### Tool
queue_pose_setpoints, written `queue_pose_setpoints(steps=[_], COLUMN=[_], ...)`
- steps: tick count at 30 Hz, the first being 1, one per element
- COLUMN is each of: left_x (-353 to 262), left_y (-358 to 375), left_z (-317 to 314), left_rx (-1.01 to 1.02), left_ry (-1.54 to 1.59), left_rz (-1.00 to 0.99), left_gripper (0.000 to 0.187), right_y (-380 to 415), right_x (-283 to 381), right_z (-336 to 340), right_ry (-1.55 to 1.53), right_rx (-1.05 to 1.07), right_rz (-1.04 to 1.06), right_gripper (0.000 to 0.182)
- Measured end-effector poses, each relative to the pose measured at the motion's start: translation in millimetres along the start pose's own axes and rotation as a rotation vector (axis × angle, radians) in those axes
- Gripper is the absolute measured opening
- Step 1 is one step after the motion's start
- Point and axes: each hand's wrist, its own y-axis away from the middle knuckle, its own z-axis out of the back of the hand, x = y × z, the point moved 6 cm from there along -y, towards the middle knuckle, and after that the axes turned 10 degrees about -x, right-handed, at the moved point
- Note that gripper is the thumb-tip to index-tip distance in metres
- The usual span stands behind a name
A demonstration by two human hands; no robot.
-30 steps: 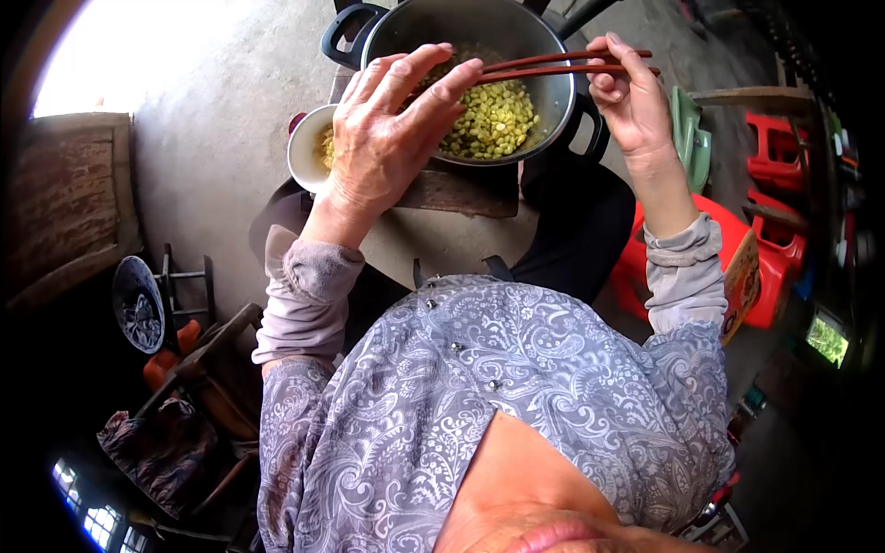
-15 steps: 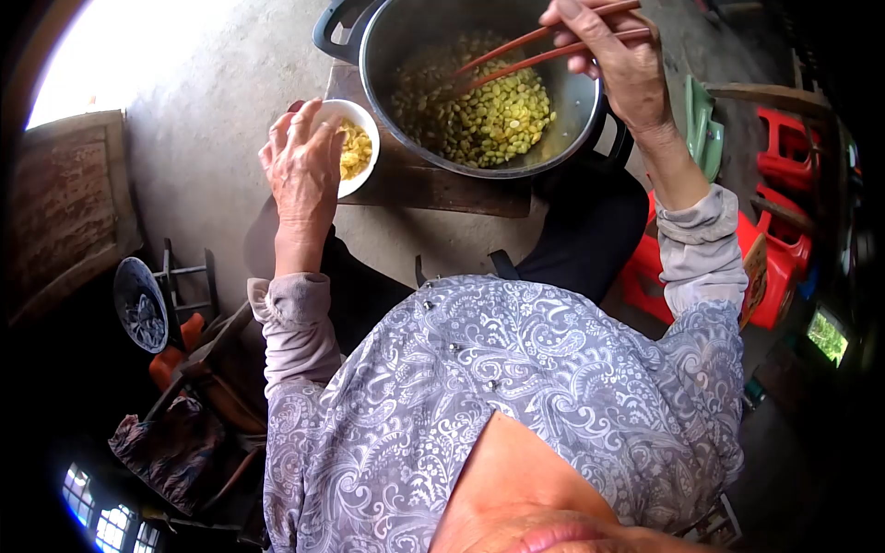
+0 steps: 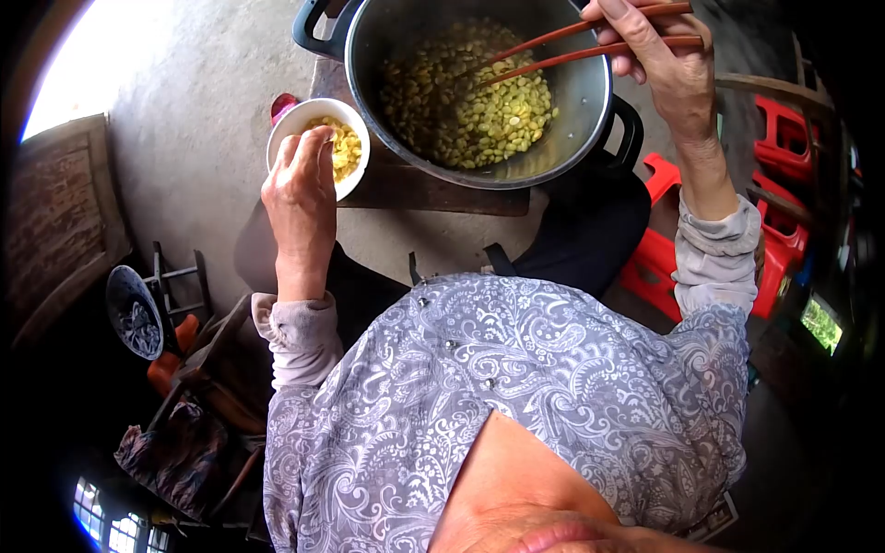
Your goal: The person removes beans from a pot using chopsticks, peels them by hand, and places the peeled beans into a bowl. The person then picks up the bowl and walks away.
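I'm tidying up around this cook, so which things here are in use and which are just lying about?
In use:
right hand holding chopsticks
pot of yellow beans
left hand at white bowl

Lying about:
red stools
patterned plate
wooden board beneath the pot

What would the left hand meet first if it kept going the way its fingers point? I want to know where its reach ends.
Probably the yellow kernels in the white bowl; the left hand fingertips are already at its rim.
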Motion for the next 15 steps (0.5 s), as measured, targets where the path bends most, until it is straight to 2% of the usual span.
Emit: queue_pose_setpoints(steps=[4,5,8,9,12,13,15], left_x=[5,2,4,6,4,0,0], left_y=[-1,1,1,0,-3,-4,-5], left_z=[-9,-12,-12,-12,-11,-9,-8], left_rx=[0.145,0.059,0.002,0.001,-0.003,-0.019,-0.053], left_ry=[-0.159,-0.182,-0.075,-0.064,-0.065,-0.041,0.000], left_rz=[-0.079,-0.236,-0.159,-0.127,-0.100,-0.107,-0.105], left_gripper=[0.010,0.013,0.019,0.024,0.025,0.026,0.025], right_y=[2,4,-2,-1,4,3,2], right_x=[-4,1,-11,-11,-13,-18,-24], right_z=[-1,4,16,17,14,13,16], right_ry=[-0.015,-0.003,-0.058,-0.088,-0.043,-0.011,-0.042], right_rx=[-0.033,-0.029,0.033,0.044,0.021,0.063,0.033], right_rz=[0.065,0.023,0.095,0.052,-0.065,0.007,-0.019], right_gripper=[0.022,0.022,0.023,0.024,0.024,0.024,0.024])
